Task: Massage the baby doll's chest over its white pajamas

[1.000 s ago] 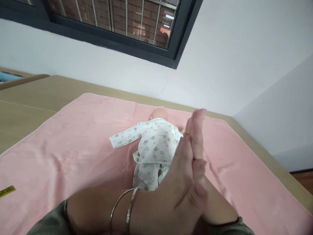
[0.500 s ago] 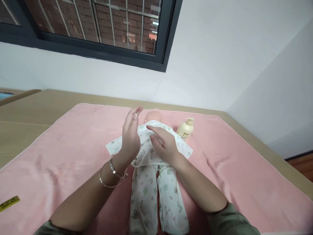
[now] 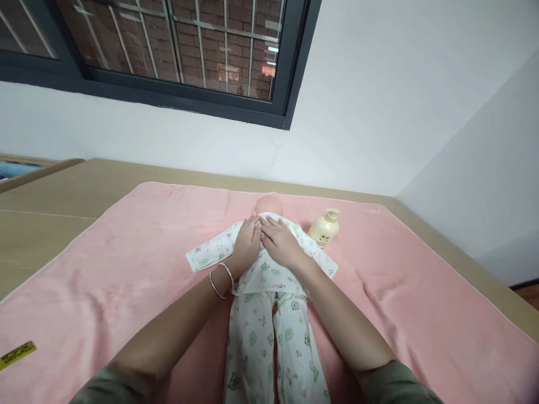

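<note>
- Both forearms reach forward from the lower edge of the view, bare to the elbow and drawing closer together toward the hands.
- The left hand [image 3: 247, 242] lies palm down, fingers extended and close together, with two thin bangles at the wrist.
- The right hand [image 3: 280, 241] lies flat beside it, fingers spread slightly, fingertips meeting those of the left.

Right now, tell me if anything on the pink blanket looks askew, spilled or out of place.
Little stands out. The cream bottle leans toward the doll rather than standing straight, with nothing spilled. A yellow strip lies alone near the blanket's left edge. Both hands, left and right, rest flat on the doll's chest.
</note>
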A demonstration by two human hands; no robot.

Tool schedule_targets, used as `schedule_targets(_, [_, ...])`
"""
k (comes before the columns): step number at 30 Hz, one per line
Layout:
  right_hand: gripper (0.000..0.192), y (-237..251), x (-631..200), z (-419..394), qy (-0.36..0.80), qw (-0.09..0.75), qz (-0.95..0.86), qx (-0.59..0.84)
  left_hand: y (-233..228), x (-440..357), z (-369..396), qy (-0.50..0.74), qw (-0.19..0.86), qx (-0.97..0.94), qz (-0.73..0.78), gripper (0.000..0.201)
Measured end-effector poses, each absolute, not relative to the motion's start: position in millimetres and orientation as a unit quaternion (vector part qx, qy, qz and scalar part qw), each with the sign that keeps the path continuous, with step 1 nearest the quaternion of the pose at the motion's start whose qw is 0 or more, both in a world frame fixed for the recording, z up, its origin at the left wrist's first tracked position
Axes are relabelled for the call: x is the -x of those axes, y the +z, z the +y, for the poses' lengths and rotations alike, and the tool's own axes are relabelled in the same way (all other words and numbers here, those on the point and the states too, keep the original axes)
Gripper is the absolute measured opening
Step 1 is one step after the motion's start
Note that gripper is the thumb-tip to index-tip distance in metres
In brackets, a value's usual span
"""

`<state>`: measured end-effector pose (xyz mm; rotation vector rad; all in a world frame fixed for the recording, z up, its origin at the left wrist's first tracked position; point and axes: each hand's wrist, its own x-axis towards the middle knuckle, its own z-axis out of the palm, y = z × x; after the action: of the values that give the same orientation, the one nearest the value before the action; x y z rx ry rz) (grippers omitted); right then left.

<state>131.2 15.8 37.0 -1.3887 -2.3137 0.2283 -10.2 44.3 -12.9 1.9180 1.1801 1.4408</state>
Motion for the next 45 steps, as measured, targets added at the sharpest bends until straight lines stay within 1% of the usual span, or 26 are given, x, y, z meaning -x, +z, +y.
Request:
schedule_targets(3, [0.055, 35.9, -139.3, 23.4, 0.093, 0.215, -0.797, 0.556, -13.8, 9.9, 44.4, 0.512, 0.213, -0.707, 0.439, 0.039])
schedule_targets(6, [0.055, 32.8, -141.2, 28.4, 0.099, 0.235, -0.746, 0.615, -13.8, 9.9, 44.3, 0.505, 0.208, -0.711, 0.443, 0.037])
schedule_targets(9, [0.055, 31.7, -132.0, 20.4, 0.076, 0.220, -0.722, 0.651, -12.5, 10.7, 42.9, 0.511, 0.218, -0.708, 0.437, 0.039])
schedule_targets(11, [0.055, 32.3, -122.2, 7.8, 0.053, 0.200, -0.745, 0.635, -11.2, 11.6, 41.1, 0.520, 0.229, -0.700, 0.433, 0.040])
schedule_targets(14, [0.053, 33.8, -112.5, -9.3, 0.030, 0.175, -0.802, 0.571, -9.8, 12.9, 38.4, 0.534, 0.247, -0.684, 0.431, 0.040])
schedule_targets(17, [0.051, 34.4, -117.5, -9.8, 0.047, 0.176, -0.818, 0.546, -9.5, 13.3, 37.1, 0.536, 0.259, -0.674, 0.437, 0.040])
schedule_targets(19, [0.050, 33.8, -127.1, -1.5, 0.073, 0.189, -0.806, 0.556, -9.6, 13.0, 37.1, 0.534, 0.262, -0.675, 0.437, 0.040])
schedule_targets(22, [0.055, 30.6, -139.8, 12.0, 0.098, 0.216, -0.772, 0.589, -9.8, 12.5, 37.4, 0.524, 0.263, -0.677, 0.444, 0.040])
schedule_targets(28, [0.056, 24.5, -140.9, 15.3, 0.102, 0.248, -0.747, 0.608, -10.0, 12.8, 37.4, 0.518, 0.267, -0.676, 0.452, 0.037])
schedule_targets(34, [0.054, 25.0, -138.7, 14.2, 0.093, 0.251, -0.744, 0.612, -13.1, 12.7, 39.9, 0.516, 0.265, -0.673, 0.459, 0.037])
schedule_targets(45, [0.054, 20.5, -140.1, 15.3, 0.084, 0.253, -0.750, 0.606, -12.4, 14.0, 38.5, 0.512, 0.262, -0.678, 0.458, 0.037])
